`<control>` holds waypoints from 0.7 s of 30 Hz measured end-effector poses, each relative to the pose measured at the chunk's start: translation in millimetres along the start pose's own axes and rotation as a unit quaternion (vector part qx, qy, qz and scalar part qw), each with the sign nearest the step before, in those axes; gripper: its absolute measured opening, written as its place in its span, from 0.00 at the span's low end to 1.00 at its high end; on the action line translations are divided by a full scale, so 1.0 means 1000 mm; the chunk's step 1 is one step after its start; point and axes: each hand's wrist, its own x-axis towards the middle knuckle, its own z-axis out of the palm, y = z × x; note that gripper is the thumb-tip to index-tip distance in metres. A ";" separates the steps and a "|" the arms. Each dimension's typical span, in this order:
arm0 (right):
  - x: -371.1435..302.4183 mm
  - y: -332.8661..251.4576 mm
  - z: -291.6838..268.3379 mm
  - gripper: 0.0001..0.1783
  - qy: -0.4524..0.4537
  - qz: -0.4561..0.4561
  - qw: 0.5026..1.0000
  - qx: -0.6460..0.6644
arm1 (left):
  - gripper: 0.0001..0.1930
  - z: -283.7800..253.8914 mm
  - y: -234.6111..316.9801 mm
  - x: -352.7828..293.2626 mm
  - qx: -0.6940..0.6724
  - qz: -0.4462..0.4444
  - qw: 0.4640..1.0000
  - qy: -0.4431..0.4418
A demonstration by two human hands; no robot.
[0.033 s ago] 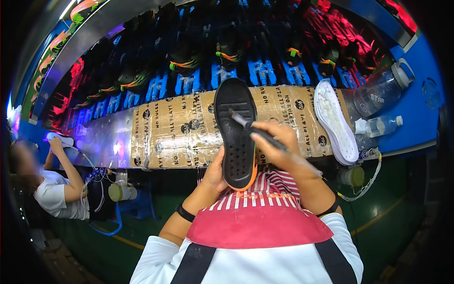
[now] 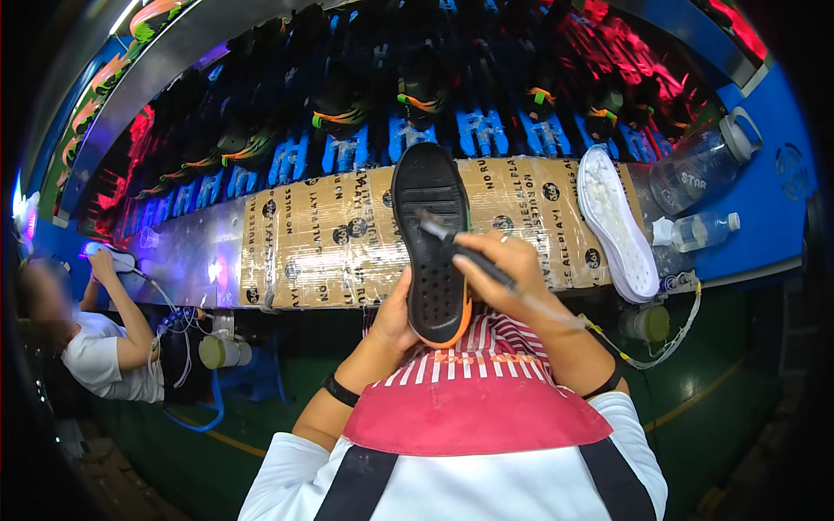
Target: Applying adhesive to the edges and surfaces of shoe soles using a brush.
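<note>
My left hand (image 2: 393, 314) is closed round the heel end of a black shoe sole (image 2: 427, 193). The sole lies lengthwise before me, toe end away, with cross grooves in its upper half and rows of small holes toward the heel. An orange edge shows at the heel and some green along the right side. In my right hand (image 2: 508, 269) is a dark-handled brush (image 2: 476, 256), its bristles against the middle of the sole. A clear tube (image 2: 556, 311) runs from the handle's rear end. The underside of the sole is hidden.
Printed brown cardboard (image 2: 326, 239) covers the bench. White soles (image 2: 615, 221) lie at the right, beside a small clear bottle (image 2: 705, 232) and a large jug (image 2: 704, 165). Dark shoes (image 2: 339, 113) stand on blue holders behind. Another person (image 2: 113, 343) works at the far left.
The brush tip has moved a little toward the heel over the sole. My right hand has shifted slightly left and nearer me. My left hand keeps its hold.
</note>
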 end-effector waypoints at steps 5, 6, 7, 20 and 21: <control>-0.006 -0.002 -0.001 0.13 -0.160 0.114 0.970 0.145 | 0.25 -0.023 0.005 0.002 -0.028 0.026 0.999 -0.010; 0.000 0.002 -0.006 0.13 -0.212 0.195 0.932 0.219 | 0.25 -0.022 0.006 0.001 -0.024 0.039 0.999 -0.010; 0.005 0.006 -0.012 0.12 -0.226 0.247 0.918 0.211 | 0.25 -0.021 0.006 0.001 -0.012 0.039 0.999 -0.013; 0.012 0.001 0.010 0.12 -0.100 0.015 0.993 0.065 | 0.27 -0.020 0.017 -0.008 -0.011 0.042 0.997 -0.060; 0.006 -0.003 0.010 0.12 -0.132 0.025 0.987 0.092 | 0.26 -0.028 0.016 -0.005 -0.035 0.054 0.997 -0.037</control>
